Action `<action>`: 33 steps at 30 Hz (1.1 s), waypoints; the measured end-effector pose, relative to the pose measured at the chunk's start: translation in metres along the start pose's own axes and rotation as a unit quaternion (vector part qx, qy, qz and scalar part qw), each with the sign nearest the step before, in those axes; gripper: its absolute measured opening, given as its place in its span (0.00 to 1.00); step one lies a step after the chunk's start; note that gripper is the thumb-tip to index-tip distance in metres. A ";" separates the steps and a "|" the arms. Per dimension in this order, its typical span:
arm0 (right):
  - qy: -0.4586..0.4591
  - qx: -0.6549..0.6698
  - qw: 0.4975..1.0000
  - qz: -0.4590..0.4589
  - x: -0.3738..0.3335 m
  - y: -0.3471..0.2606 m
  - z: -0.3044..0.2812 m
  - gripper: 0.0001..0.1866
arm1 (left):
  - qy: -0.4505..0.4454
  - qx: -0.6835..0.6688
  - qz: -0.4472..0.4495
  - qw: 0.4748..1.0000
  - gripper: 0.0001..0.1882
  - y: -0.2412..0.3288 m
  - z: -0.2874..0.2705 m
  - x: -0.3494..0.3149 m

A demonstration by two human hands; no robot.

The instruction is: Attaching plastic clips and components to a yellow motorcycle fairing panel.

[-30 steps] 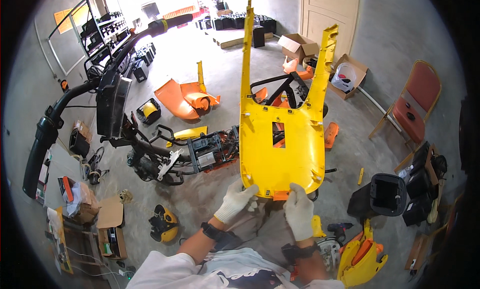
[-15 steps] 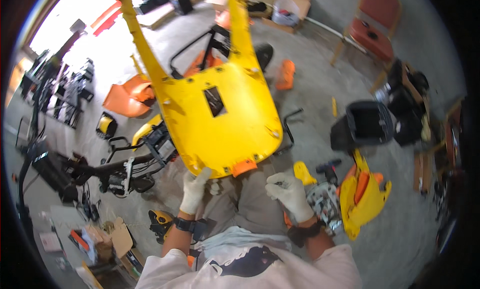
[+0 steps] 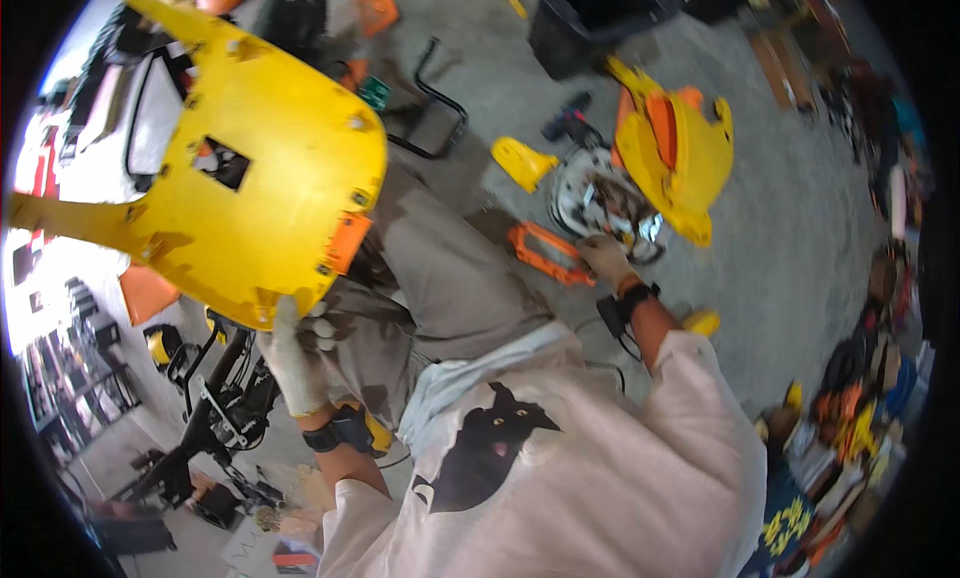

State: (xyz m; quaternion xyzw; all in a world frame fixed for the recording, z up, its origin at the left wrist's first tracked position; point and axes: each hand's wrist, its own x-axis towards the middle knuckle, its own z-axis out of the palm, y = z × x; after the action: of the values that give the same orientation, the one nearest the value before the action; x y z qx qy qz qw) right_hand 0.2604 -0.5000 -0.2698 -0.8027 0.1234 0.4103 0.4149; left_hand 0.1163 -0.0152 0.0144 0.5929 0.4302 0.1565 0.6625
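Note:
A large yellow plastic panel (image 3: 280, 168) with two long arms and a square cut-out rests tilted by my legs. My gloved left hand (image 3: 293, 353) holds its lower edge, thumb on the upper face. An orange piece (image 3: 348, 242) sits on that edge beside the hand. Out to the right, my gloved right hand (image 3: 606, 260) reaches down to the rim of a round tray (image 3: 570, 218) of small metal parts. Its fingertips are blurred and partly hidden among the parts. An orange rectangular frame (image 3: 545, 263) lies just left of that hand.
Beyond the tray lie a yellow-and-orange shell (image 3: 690, 163), a power drill (image 3: 572, 121) and a small yellow part (image 3: 522, 165). A black bin (image 3: 585, 28) stands farther off. A black bent tube (image 3: 450, 128) is right of the panel. Mixed items pile along the right (image 3: 850, 418).
My view has turned to the right and down. My right hand has moved from near my lap to the tray of parts. My left hand remains at the panel's edge.

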 end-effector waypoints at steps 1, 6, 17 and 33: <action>-0.005 -0.012 1.000 0.021 0.000 0.024 0.001 0.16 | 0.008 0.020 -0.011 1.000 0.22 -0.003 -0.002 0.003; 0.007 -0.106 0.990 0.094 0.000 0.084 0.026 0.16 | -0.006 0.055 -0.004 0.998 0.23 -0.015 -0.017 0.021; 0.071 -0.158 0.984 0.030 0.017 0.063 0.045 0.17 | 0.002 -0.001 0.036 0.999 0.19 -0.030 -0.015 0.023; 0.174 -0.163 0.971 0.013 0.037 0.080 0.073 0.15 | -0.043 -0.032 0.025 0.998 0.23 -0.034 -0.024 0.031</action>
State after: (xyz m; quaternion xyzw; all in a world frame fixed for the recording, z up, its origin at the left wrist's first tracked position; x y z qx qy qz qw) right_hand 0.2000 -0.4886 -0.3665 -0.9171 0.1354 0.2840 0.2448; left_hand 0.1054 0.0143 -0.0271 0.5885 0.3808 0.1610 0.6948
